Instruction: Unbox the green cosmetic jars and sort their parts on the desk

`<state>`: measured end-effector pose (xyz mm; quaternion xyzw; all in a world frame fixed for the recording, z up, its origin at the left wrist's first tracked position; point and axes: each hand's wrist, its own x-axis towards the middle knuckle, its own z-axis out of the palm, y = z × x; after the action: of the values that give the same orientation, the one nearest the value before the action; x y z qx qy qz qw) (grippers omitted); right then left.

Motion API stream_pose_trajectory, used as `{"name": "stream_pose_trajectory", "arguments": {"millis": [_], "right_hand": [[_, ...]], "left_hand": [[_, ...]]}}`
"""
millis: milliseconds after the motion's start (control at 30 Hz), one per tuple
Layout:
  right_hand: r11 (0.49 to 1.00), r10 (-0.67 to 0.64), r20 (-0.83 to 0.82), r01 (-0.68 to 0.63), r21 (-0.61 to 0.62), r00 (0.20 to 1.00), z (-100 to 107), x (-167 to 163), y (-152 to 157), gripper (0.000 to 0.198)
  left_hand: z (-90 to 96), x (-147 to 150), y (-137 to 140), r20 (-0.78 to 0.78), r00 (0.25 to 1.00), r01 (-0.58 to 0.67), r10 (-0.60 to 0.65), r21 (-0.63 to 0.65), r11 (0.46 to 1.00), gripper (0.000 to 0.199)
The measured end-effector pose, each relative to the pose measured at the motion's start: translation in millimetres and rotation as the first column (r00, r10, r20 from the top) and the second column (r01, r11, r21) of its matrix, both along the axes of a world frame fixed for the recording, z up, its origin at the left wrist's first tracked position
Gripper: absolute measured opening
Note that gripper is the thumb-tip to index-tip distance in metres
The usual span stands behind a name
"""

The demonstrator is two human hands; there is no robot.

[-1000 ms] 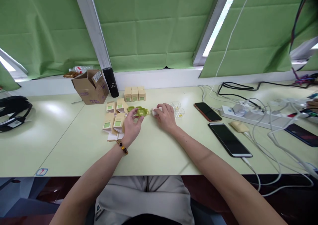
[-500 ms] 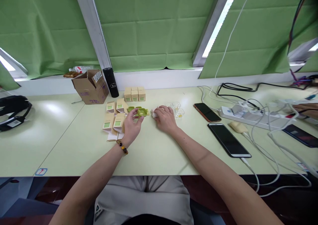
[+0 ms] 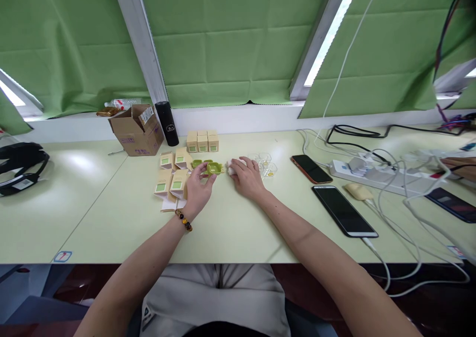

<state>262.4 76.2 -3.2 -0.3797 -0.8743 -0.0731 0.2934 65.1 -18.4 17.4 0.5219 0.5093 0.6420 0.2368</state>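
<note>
My left hand (image 3: 198,188) is closed on a small green plastic case (image 3: 214,168), its lid swung open, the shallow inside facing up. My right hand (image 3: 247,178) rests on the table with its fingers curled over a small white piece (image 3: 230,170). Most of that piece is hidden, so I cannot make out its kind. Just right of those fingers lie several clear plastic cups (image 3: 267,164). Beside my left hand stand several tan cartons with green labels (image 3: 162,182), their white flaps folded out.
A row of small closed cartons (image 3: 203,141) sits behind. Farther left are a black bottle (image 3: 167,124) and an open cardboard box (image 3: 137,134). To the right lie phones (image 3: 344,210), a power strip (image 3: 386,176) and loose cables. A co-worker's hand (image 3: 459,166) shows at the right edge.
The view has shifted very slightly. My right fingers have moved a little over the white piece; my left hand still holds the open green case in the same place.
</note>
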Motion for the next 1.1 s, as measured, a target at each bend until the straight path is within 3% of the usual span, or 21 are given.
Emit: {"name": "stream_pose_trajectory", "arguments": {"millis": [233, 367, 600, 933, 1100], "right_hand": [[1.000, -0.004, -0.016, 0.004, -0.004, 1.000, 2, 1, -3, 0.048], [1.000, 0.004, -0.119, -0.002, 0.018, 0.993, 9, 5, -6, 0.058], [0.985, 0.055, -0.425, 0.021, 0.171, 0.904, 14, 14, -10, 0.036], [0.931, 0.288, -0.391, -0.159, 0.330, 0.874, 22, 0, -38, 0.034], [0.953, 0.260, -0.433, -0.157, 0.259, 0.863, 26, -2, -43, 0.047]], "left_hand": [[-1.4, -2, 1, -0.003, 1.000, 0.008, -0.008, 0.000, 1.000, 0.046], [-0.7, -1, 1, -0.006, 1.000, 0.025, -0.025, 0.016, 1.000, 0.044], [0.4, 0, 0, 0.042, 0.997, 0.068, -0.069, 0.033, 0.997, 0.046], [6.9, 4, -6, 0.083, 0.987, 0.131, -0.140, 0.105, 0.986, 0.050], [13.7, 8, -12, 0.097, 0.974, 0.198, -0.206, 0.091, 0.976, 0.053]]}}
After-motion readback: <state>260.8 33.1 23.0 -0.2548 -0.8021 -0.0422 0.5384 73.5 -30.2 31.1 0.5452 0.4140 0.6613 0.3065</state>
